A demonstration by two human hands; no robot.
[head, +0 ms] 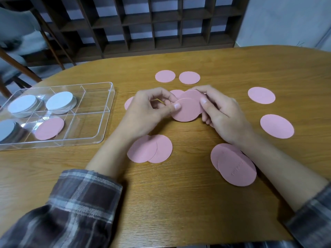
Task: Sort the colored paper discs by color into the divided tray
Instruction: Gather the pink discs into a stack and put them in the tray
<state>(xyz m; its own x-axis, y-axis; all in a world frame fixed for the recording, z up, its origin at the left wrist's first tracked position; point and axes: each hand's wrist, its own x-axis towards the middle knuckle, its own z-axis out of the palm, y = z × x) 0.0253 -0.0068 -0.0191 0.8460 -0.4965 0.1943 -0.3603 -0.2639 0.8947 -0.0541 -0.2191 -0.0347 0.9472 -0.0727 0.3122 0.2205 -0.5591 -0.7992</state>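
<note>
Both hands meet over the middle of the wooden table. My left hand (148,108) pinches the left edge of a pink paper disc (187,110), and my right hand (222,113) grips a small stack of pink discs (192,94) together with it. Several loose pink discs lie around: two at the back (165,76), two at the right (276,126), an overlapping pair (149,149) near my left wrist and another pair (236,167) under my right forearm. The clear divided tray (105,111) at the left holds white disc stacks (60,102) and one pink disc (49,128).
A dark wooden lattice shelf (152,24) stands behind the table. A chair (21,42) is at the back left. The table's curved far edge (232,46) runs behind the discs. Two tray compartments (86,126) on its right side hold nothing.
</note>
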